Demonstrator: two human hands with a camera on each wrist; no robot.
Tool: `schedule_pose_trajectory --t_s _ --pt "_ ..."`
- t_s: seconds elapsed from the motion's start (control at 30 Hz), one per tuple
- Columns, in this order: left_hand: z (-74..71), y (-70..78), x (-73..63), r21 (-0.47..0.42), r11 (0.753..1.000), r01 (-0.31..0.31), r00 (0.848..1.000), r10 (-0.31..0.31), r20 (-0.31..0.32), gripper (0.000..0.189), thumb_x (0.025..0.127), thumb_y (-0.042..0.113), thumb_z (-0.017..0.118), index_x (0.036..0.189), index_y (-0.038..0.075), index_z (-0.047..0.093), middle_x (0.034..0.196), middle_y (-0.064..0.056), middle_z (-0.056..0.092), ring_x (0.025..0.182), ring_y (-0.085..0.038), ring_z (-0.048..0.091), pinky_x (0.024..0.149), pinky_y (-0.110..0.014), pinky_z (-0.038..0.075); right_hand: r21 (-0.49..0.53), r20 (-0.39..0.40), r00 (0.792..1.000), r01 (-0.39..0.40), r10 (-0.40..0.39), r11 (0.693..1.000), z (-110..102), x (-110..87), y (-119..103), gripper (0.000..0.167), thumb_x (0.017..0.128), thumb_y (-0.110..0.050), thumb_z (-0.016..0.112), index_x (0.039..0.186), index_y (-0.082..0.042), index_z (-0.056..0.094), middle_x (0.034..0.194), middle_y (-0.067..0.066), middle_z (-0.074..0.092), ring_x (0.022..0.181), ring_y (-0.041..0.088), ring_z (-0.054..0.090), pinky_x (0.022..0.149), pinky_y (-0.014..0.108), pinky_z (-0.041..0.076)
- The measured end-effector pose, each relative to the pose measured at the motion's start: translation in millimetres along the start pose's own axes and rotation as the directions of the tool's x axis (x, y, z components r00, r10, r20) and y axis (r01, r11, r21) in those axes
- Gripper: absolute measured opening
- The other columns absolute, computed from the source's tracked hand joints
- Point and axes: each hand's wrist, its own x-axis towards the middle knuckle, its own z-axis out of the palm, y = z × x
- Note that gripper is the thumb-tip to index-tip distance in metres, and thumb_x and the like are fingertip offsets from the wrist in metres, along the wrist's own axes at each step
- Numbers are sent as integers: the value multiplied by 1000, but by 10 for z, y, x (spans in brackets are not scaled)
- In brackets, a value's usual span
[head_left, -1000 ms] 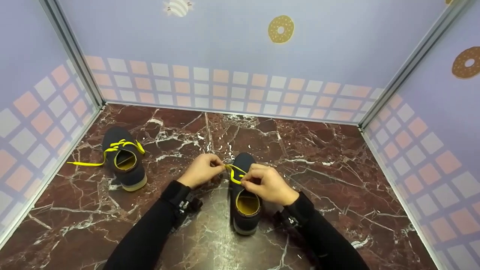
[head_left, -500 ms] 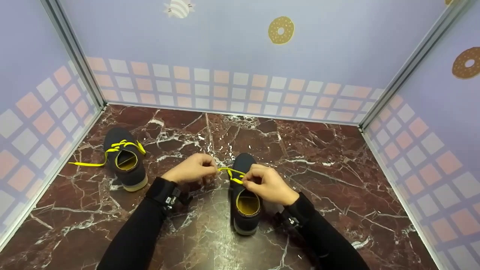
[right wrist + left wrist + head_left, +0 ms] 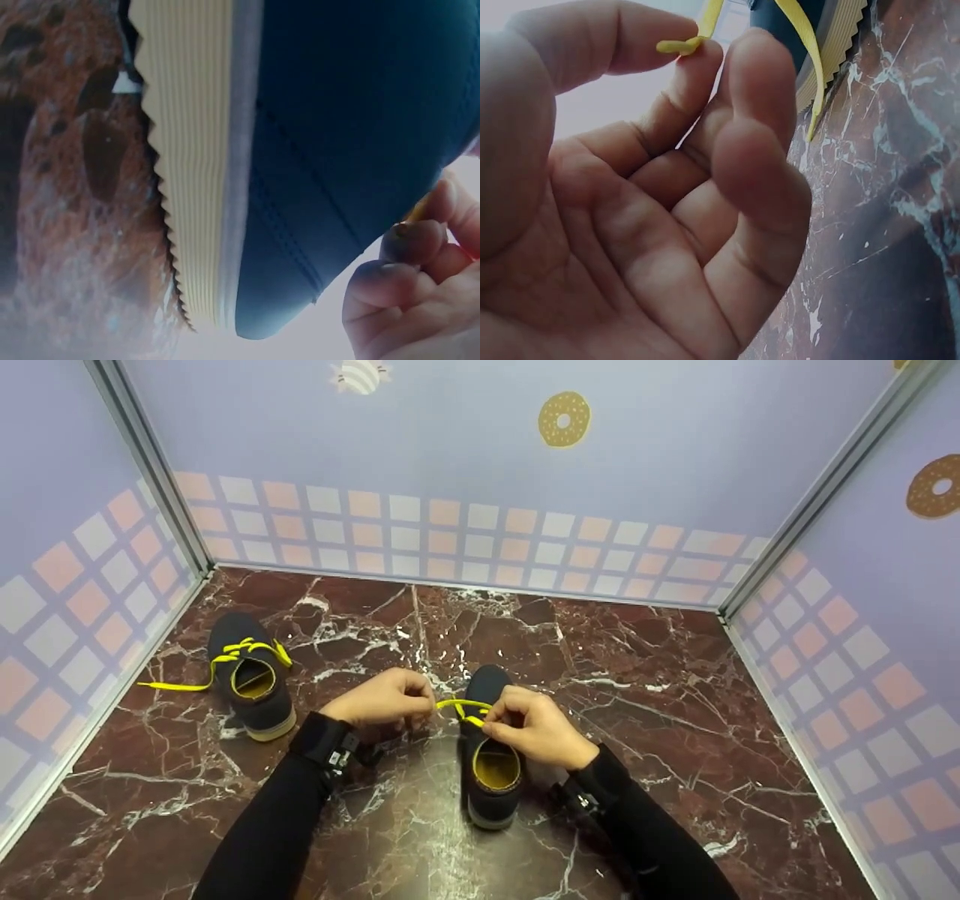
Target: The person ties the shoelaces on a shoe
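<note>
A dark shoe [image 3: 487, 684] with a yellow lining stands on the floor between my hands, toe pointing away from me. My left hand [image 3: 384, 697], left of it, pinches the end of a yellow shoelace [image 3: 454, 703] between thumb and index finger. In the left wrist view the lace tip [image 3: 679, 47] pokes out past the fingertips. Over the shoe's lacing, my right hand [image 3: 541, 729] pinches the lace with thumb and index finger. Only a sliver of yellow lace [image 3: 416, 211] shows there in the right wrist view. Another lace end [image 3: 814, 71] dangles beside the ridged sole.
At the left stands a second dark shoe [image 3: 231, 631], its yellow lace [image 3: 180, 688] trailing onto the floor. Dark red marble-patterned flooring [image 3: 637, 697] lies underneath. Patterned panels rise at the left, back [image 3: 450, 450] and right, with metal posts in the corners.
My left hand has moved left, away from the shoe, drawing the lace out longer, and has then stayed nearly still. The right hand has barely moved.
</note>
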Motion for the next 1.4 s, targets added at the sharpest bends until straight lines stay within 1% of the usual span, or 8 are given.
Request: schedule_pose_trajectory --t_s 0.23,0.5,0.77,0.9,1.03,1.17,1.27,1.4 --pt "-38 43 -44 -16 999 -39 999 39 35 10 97 10 76 102 2 79 93 -15 76 68 -16 62 60 -24 54 -10 -17 1000 8 -9 1000 10 11 20 6 97 -11 85 95 -16 81 87 -8 60 84 15 56 75 27 45" --pt "-73 193 -105 -47 995 -90 985 96 142 14 96 1 74 108 4 81 93 -5 76 70 -16 62 61 -25 53 -11 -22 1000 -19 19 1000 12 12 30 5 97 -11 85 95 -15 81 86 -10 57 83 14 55 75 27 45" --pt "-101 303 -157 -40 995 -89 967 96 236 28 96 -3 64 117 -3 83 99 -26 79 74 -19 66 66 -21 54 -10 -18 1000 -24 24 1000 12 4 24 5 97 -10 83 95 -15 81 88 -10 58 85 15 56 76 27 46" --pt "-104 338 -173 -19 995 -99 964 100 246 30 96 -3 62 114 1 86 95 -17 81 73 -20 65 66 -21 53 -3 -14 999 -29 29 1000 15 2 18 6 96 -8 82 95 -14 81 88 -10 58 86 14 56 77 26 47" --pt "-114 355 -179 37 991 -132 965 119 234 32 98 -1 62 111 11 89 98 -7 81 68 -13 59 64 -21 48 4 -8 1000 -30 30 1000 11 6 15 4 96 -9 82 96 -12 80 88 -9 58 86 14 56 77 26 47" --pt "-115 344 -174 50 989 -141 963 125 239 33 100 -2 60 112 11 88 100 -7 82 67 -8 58 63 -21 48 2 4 1000 -27 27 1000 1 6 8 2 97 -10 81 98 -8 81 89 -8 58 86 14 56 76 26 47" --pt "-110 330 -169 27 991 -134 959 123 255 32 100 -4 60 114 6 87 98 -10 83 74 -16 70 68 -23 57 -15 12 1000 -11 11 1000 -7 3 5 6 97 -8 80 103 -8 83 90 -7 60 86 14 56 77 27 48" --pt "-107 330 -173 -28 993 -113 955 116 271 25 102 -2 64 115 1 85 96 -12 83 85 -37 78 76 -36 67 -38 18 1000 19 -19 999 -14 -2 15 10 97 -6 81 105 -8 86 88 -6 61 88 15 57 80 28 48"
